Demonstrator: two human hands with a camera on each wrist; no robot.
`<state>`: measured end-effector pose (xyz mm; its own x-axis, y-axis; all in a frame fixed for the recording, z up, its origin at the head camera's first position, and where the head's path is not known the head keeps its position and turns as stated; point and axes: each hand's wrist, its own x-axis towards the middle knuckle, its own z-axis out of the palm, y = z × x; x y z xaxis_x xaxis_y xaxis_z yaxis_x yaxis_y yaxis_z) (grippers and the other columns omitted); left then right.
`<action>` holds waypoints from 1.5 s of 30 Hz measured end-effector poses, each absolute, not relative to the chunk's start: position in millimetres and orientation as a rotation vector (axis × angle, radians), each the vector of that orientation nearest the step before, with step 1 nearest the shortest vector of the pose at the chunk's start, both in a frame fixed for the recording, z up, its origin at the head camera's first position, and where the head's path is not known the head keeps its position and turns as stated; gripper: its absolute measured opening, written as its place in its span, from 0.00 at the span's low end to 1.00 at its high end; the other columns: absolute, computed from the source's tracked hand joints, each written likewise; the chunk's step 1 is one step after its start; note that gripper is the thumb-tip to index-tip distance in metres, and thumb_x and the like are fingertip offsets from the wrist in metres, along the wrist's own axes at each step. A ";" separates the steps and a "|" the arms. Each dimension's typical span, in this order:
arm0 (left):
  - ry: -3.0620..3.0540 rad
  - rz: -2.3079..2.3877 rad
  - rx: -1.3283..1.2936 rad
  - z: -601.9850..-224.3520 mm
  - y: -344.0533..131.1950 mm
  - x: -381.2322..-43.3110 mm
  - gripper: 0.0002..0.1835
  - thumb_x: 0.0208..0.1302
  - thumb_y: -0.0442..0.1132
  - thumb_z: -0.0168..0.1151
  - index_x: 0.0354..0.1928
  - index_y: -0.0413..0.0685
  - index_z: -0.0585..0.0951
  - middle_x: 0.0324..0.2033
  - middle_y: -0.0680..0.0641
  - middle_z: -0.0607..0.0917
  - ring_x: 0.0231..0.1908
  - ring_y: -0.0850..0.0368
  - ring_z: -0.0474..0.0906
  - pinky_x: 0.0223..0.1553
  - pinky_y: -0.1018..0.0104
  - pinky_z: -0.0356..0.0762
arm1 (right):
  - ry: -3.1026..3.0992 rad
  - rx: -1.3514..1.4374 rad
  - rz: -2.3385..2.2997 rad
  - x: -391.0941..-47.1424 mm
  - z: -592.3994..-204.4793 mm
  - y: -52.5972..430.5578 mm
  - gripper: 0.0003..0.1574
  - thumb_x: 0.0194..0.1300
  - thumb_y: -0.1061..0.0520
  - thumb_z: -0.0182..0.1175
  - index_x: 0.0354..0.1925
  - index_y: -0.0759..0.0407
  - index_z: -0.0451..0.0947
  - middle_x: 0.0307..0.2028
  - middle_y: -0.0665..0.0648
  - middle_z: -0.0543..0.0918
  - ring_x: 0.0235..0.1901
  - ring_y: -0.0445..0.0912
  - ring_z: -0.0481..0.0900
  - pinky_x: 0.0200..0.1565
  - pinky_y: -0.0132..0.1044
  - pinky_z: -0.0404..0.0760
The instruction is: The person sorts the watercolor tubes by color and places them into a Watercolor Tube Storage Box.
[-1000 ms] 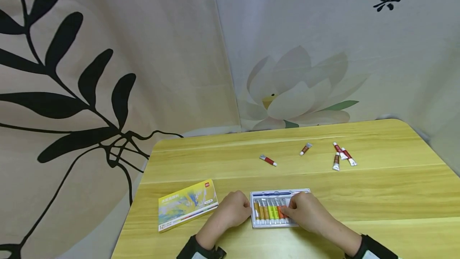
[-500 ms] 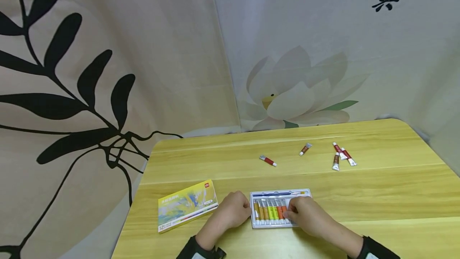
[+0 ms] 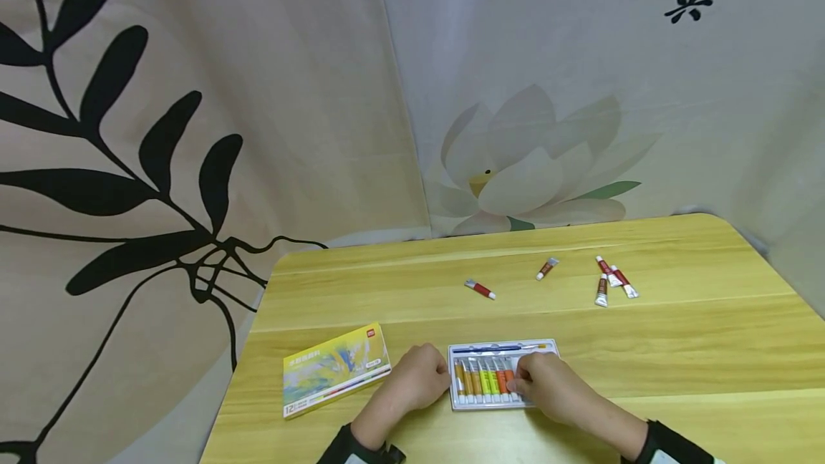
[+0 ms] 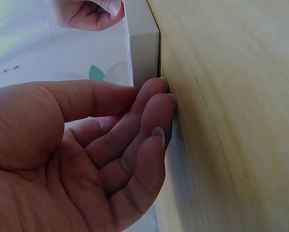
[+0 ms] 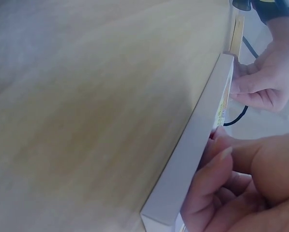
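A shallow white tray (image 3: 548,346) lies near the table's front edge. It carries a row of paint tubes (image 3: 485,382), brown through yellow and orange, and a blue-handled paintbrush (image 3: 493,349) above them. My left hand (image 3: 422,377) grips the tray's left edge between thumb and fingers; in the left wrist view the thumb (image 4: 100,99) meets the tray's corner. Over the tray's right part, my right hand (image 3: 548,382) has its fingers curled down inside, pinching a reddish paint tube at the end of the row. Most of that tube is hidden by the fingers.
To the left of the tray lies a yellow paint box (image 3: 336,371). Farther back are loose tubes: a red tube (image 3: 480,289), a brown tube (image 3: 547,268) and a small cluster of tubes (image 3: 611,281). A patterned curtain (image 3: 309,92) hangs behind the table (image 3: 677,335).
The right hand has shifted slightly right and down within the tray, showing more of the paintbrush and the orange tubes. The left hand stays at the tray's left edge.
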<state>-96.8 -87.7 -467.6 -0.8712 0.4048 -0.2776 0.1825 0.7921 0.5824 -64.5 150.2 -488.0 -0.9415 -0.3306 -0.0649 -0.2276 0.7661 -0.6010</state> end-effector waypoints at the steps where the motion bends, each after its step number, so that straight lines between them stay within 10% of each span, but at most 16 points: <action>1: 2.589 0.784 0.445 -467.6 -87.6 -96.9 0.21 0.56 0.35 0.58 0.07 0.54 0.69 0.07 0.58 0.61 0.09 0.64 0.58 0.10 0.71 0.52 | 2.795 -0.443 -0.920 -64.5 -487.7 150.1 0.17 0.57 0.53 0.65 0.17 0.49 0.70 0.14 0.43 0.68 0.15 0.36 0.62 0.17 0.30 0.63; 45: 2.572 0.775 0.434 -468.2 -87.0 -98.2 0.19 0.56 0.36 0.57 0.08 0.53 0.71 0.07 0.57 0.63 0.10 0.63 0.60 0.11 0.70 0.54 | 2.758 -0.450 -0.963 -64.9 -486.4 152.0 0.18 0.58 0.54 0.64 0.17 0.49 0.69 0.14 0.43 0.67 0.16 0.36 0.62 0.18 0.30 0.65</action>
<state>-98.2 -87.0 -468.2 -0.8640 0.4047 -0.2995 0.1719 0.7962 0.5800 -64.9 152.0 -486.4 -0.9368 -0.3420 -0.0737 -0.2218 0.7437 -0.6307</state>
